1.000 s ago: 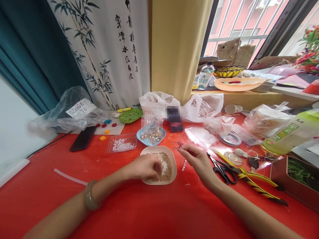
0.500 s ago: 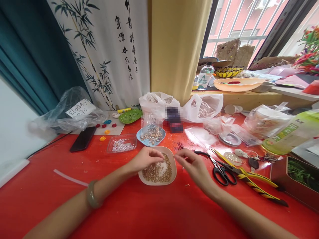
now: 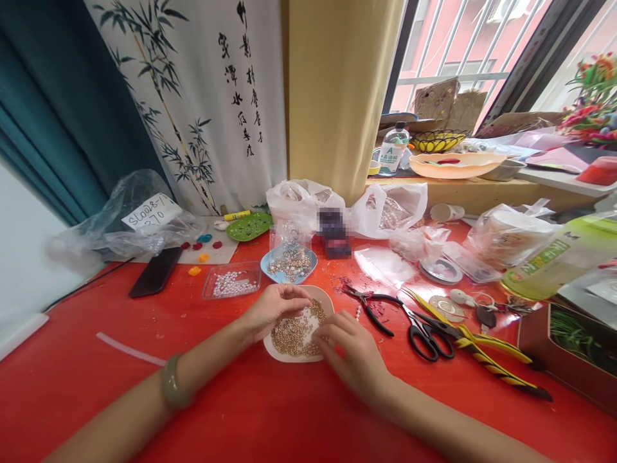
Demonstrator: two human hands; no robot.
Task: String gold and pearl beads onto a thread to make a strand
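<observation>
A cream dish (image 3: 278, 355) in front of me holds many small gold beads (image 3: 289, 334). My left hand (image 3: 276, 310) is above the dish's left side, thumb and fingers pinched together; whatever is between the fingertips is too small to make out. Over the dish's right edge is my right hand (image 3: 349, 352), fingers bent and drawn together near the beads. Its fingertips are partly hidden, so what they pinch does not show. A short string of white beads (image 3: 358, 312) lies just behind the right hand.
Behind the dish stand a blue dish (image 3: 312, 262) of mixed beads and a clear tray (image 3: 208, 289) of white pearls. On the right lie black-handled pliers (image 3: 378, 318), scissors (image 3: 424, 341) and yellow-black pliers (image 3: 501, 366). A phone (image 3: 155, 273) lies at the left, plastic bags (image 3: 388, 209) at the back.
My right hand has moved left and toward me, from beside the dish to over its right edge. The black-handled pliers behind it are now uncovered. My left hand stays pinched above the dish.
</observation>
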